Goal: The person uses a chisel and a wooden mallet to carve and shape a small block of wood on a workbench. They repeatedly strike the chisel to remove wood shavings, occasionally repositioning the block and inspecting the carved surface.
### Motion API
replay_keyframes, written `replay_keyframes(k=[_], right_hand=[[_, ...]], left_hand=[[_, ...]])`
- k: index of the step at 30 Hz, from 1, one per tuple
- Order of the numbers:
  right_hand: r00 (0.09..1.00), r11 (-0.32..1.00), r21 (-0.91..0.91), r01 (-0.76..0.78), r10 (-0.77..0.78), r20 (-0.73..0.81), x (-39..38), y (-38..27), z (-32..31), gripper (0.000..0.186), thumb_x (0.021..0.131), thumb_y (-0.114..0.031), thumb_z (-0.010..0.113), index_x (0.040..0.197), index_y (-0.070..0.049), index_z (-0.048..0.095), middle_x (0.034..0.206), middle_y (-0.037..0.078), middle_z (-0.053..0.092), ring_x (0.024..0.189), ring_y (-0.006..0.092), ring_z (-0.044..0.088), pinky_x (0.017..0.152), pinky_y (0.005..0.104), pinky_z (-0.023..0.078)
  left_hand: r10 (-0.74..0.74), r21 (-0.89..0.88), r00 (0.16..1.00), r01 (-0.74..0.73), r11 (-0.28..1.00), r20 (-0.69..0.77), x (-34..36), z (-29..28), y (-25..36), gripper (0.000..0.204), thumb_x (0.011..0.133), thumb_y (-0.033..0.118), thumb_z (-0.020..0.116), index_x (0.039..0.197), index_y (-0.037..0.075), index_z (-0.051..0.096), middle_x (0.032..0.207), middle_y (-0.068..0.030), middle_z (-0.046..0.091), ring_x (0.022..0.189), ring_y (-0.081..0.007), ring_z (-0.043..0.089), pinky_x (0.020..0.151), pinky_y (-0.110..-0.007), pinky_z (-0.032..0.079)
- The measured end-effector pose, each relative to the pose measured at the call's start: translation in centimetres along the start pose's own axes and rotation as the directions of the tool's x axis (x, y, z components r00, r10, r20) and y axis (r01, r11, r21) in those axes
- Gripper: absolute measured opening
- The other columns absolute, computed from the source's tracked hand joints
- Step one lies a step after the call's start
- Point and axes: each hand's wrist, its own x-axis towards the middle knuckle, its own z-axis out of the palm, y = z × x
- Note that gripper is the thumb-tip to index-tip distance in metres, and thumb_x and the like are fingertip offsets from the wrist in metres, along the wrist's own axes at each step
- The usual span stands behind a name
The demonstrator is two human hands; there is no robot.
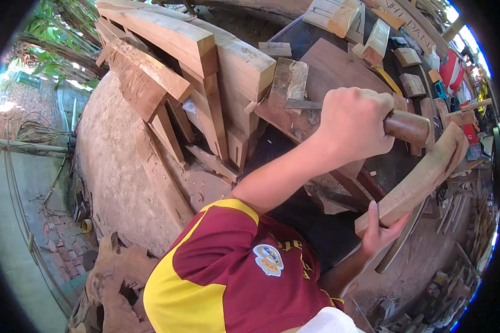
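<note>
My left hand (354, 119) is closed in a fist around a round, dark wooden tool handle (408, 127). A narrow metal piece (303, 104) shows left of the fist over a pale block (288, 77); I cannot tell if it belongs to that tool. Below, my right hand (380, 233) grips the lower end of a long, slightly curved wooden piece (411, 186), thumb along its side. The piece rises diagonally to the right, its upper end just below and right of the handle.
Large timber pieces (236, 64) lean at upper left beside a pale mound-like surface (108, 177). A dark bench (400, 83) holds several blocks and tools. A gnarled wood slab (103, 288) sits at lower left, near a wall (16, 183) with hanging cables. More scrap wood lies at lower right.
</note>
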Motion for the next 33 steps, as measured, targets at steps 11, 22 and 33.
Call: replay_keyframes(k=[11, 22, 33], right_hand=[[0.976, 0.985, -0.064, 0.158, -0.146, 0.161, 1.0, 1.1, 0.4, 0.079, 0.079, -0.017, 0.078, 0.14, 0.009, 0.036, 0.142, 0.029, 0.042, 0.131, 0.0382, 0.044, 0.109, 0.0436, 0.033], [0.909, 0.976, -0.214, 0.034, 0.059, 0.412, 1.6, -1.8, -0.8, 0.089, 0.078, -0.006, 0.067, 0.151, -0.019, 0.018, 0.143, 0.019, 0.035, 0.125, 0.0432, 0.047, 0.099, 0.0498, 0.045], [0.926, 0.985, -0.174, -0.003, 0.069, 0.371, 1.1, -1.4, -1.1, 0.091, 0.074, -0.006, 0.071, 0.15, -0.015, 0.021, 0.142, 0.02, 0.038, 0.131, 0.041, 0.041, 0.104, 0.0482, 0.04]], left_hand=[[0.495, -0.011, 0.869, -0.495, 0.869, 0.019, -5.8, -1.3, -0.6, 0.018, 0.062, 0.011, 0.076, 0.068, 0.01, 0.059, 0.056, -0.0033, 0.053, 0.049, -0.0227, 0.056, 0.047, -0.035, 0.044], [0.365, 0.322, 0.919, -0.304, 0.896, -0.148, -14.3, -9.4, 5.1, 0.021, 0.067, 0.004, 0.076, 0.064, 0.007, 0.056, 0.053, -0.005, 0.047, 0.042, -0.0213, 0.049, 0.042, -0.032, 0.037], [0.173, 0.255, 0.985, -0.162, 0.953, -0.018, -16.3, -9.5, 4.9, 0.018, 0.07, 0.008, 0.075, 0.068, 0.008, 0.058, 0.056, -0.0064, 0.05, 0.046, -0.0244, 0.052, 0.044, -0.034, 0.04]])
